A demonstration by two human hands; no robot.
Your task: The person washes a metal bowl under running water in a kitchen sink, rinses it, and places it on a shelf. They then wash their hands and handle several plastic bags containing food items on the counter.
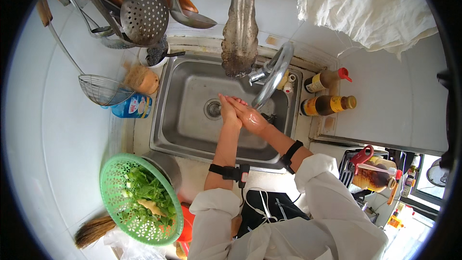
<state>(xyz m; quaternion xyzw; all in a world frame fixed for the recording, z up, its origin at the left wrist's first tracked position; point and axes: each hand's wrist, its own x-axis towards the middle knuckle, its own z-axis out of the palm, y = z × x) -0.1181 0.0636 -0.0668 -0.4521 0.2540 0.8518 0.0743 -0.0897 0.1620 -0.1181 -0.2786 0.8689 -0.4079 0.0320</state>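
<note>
My left hand (228, 111) and my right hand (252, 117) press against each other, palms facing, above the stainless steel sink (187, 130). Wet shine shows on the back of the right hand. I see no object between the hands, but their inner sides and some fingers are hidden. The curved chrome faucet (279, 70) reaches down beside the right hand, its spout end close to the knuckles. To the left of my left hand is the sink drain (213, 109). Dark scraps (269, 117) lie in the basin behind the right wrist.
Metal tongs (240, 25), a skimmer (144, 16) and a ladle (191, 18) hang overhead. A blue detergent bottle (134, 105) stands left; two sauce bottles (326, 80) (328, 105) are right. A green colander (108, 187) holds leafy greens (146, 184) and ginger (151, 206) at lower left.
</note>
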